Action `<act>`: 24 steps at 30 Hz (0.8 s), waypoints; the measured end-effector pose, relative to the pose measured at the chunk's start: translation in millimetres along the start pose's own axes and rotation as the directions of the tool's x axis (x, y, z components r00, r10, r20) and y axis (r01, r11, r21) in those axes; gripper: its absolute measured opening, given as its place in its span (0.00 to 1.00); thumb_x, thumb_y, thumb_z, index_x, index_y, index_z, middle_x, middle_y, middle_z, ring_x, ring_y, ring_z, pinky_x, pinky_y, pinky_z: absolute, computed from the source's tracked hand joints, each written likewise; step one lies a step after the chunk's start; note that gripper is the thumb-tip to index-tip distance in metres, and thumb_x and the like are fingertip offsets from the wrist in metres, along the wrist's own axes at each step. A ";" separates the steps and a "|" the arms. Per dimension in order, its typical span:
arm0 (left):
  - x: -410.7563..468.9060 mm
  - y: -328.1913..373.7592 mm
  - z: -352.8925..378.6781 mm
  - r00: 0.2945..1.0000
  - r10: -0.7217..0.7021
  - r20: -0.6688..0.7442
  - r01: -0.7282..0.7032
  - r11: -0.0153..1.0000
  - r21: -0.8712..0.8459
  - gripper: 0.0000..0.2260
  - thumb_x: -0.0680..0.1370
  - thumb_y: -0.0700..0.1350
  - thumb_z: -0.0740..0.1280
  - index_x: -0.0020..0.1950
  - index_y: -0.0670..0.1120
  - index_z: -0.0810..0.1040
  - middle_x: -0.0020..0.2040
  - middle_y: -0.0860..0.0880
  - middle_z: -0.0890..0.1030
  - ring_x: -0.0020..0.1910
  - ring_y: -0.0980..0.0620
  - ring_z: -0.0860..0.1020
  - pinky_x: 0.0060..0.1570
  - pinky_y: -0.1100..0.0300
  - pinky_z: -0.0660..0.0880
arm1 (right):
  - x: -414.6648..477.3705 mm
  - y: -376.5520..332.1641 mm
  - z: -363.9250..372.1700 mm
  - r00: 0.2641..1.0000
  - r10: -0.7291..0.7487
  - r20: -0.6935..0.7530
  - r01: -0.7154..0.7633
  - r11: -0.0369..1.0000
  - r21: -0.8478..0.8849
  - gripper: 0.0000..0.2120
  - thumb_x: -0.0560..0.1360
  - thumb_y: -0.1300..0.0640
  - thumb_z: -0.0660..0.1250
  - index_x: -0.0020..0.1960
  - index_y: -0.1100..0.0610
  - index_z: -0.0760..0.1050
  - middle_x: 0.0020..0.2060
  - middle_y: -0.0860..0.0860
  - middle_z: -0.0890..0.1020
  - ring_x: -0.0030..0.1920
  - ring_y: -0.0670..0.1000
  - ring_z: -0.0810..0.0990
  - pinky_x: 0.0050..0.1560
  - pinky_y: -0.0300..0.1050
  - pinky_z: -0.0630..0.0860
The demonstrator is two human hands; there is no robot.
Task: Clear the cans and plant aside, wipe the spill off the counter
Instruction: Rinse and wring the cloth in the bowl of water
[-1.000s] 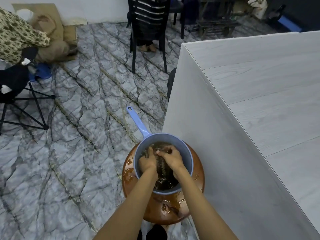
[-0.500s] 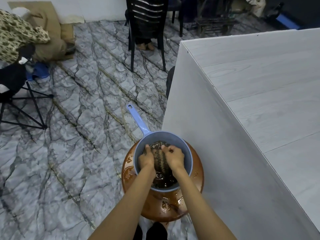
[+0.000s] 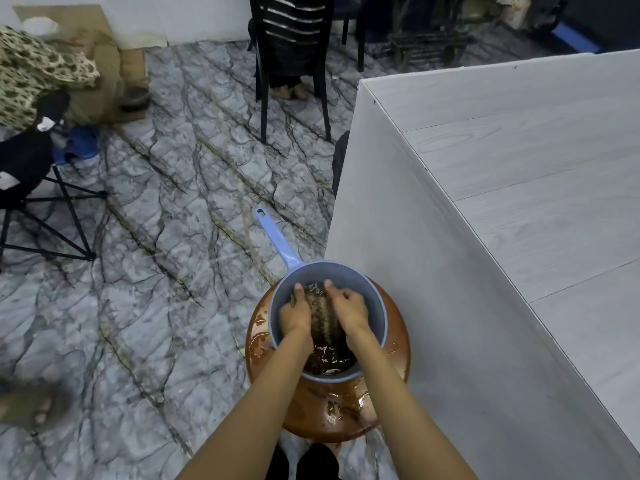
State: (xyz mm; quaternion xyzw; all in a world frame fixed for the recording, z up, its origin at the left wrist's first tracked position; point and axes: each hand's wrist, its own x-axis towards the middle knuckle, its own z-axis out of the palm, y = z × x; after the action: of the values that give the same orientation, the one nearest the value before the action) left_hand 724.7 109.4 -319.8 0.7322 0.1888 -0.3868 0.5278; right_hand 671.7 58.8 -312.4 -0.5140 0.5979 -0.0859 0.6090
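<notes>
Left grip [image 3: 296, 313] and right grip [image 3: 349, 308] each clench the wet cloth [image 3: 320, 306] stretched between them, down in the dipper [image 3: 346, 275]. Best wring it hard there before wiping the desk [image 3: 519, 168] to their right.

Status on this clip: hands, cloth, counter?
Left hand, right hand hold wet cloth in blue scoop on stool. Counter alongside, no hand on it.

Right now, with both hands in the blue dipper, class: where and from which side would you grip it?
Grip the blue dipper by its long handle, from the far left: it juts free past the rim, and the counter crowds the right. It holds water: keep it level.
</notes>
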 end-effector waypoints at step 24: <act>-13.4 -12.2 -21.6 0.924 0.198 0.326 -0.349 0.785 0.512 0.30 0.77 0.36 0.56 0.76 0.44 0.48 0.73 0.39 0.62 0.70 0.40 0.64 0.69 0.46 0.64 | -8.4 -0.7 -18.1 0.959 -0.253 0.128 0.283 0.887 -0.366 0.14 0.78 0.54 0.61 0.37 0.58 0.76 0.33 0.52 0.79 0.35 0.48 0.76 0.39 0.37 0.69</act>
State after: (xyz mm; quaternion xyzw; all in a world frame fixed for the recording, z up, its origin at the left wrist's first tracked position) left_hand 715.9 135.5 -314.1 0.8183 -0.1117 -0.4343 0.3596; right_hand 655.0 55.0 -302.1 -0.7026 0.5027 -0.0317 0.5026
